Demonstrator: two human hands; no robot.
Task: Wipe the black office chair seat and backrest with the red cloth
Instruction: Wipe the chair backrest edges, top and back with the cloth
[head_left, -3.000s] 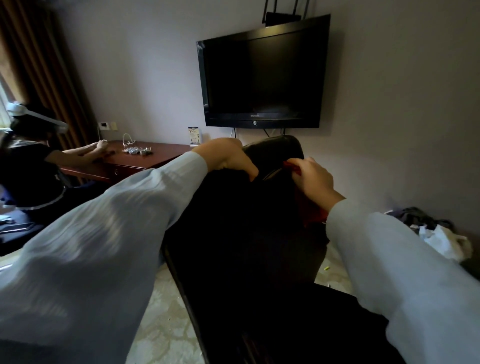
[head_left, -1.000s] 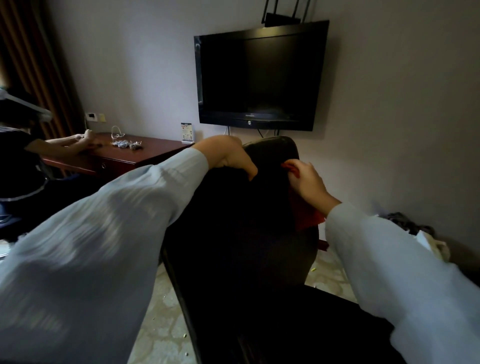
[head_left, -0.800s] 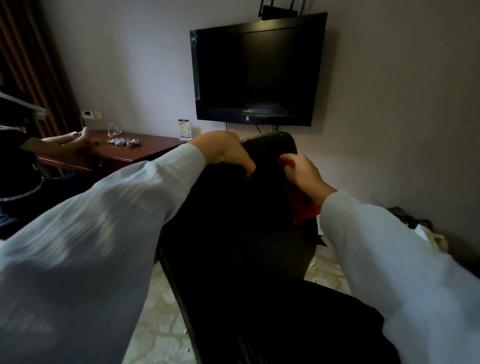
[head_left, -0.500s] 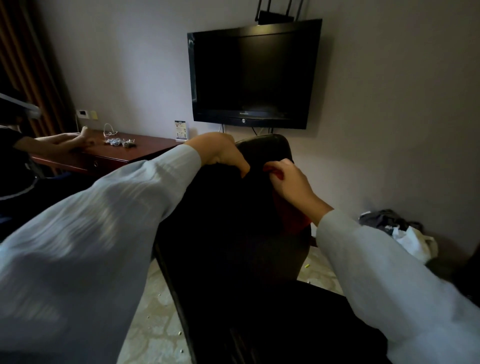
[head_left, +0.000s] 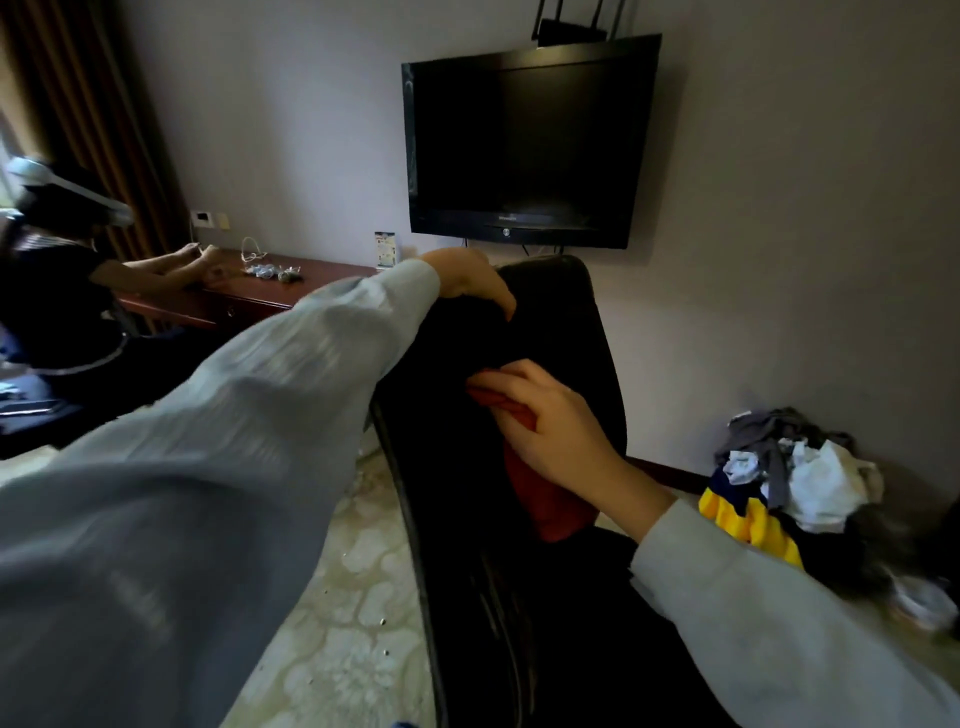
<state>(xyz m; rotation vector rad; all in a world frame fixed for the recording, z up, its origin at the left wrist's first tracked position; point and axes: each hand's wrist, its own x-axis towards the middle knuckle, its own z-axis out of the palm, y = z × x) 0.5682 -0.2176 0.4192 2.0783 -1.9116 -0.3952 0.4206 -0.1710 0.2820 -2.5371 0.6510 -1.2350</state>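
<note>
At frame centre the left hand curls its grip over the top of the black office chair backrest, likely steadying it, while the right hand clutches the red cloth against its face.

A single wide-angle view, worn on the person's head, looks forward and slightly down along both sleeves. It sits close over the chair, so the arms fill the lower frame. The left hand and, below it, the right hand with the cloth lie near centre. Beyond the hands the lens faces the TV. A tabletop shows left of them and clothes to the right.
</note>
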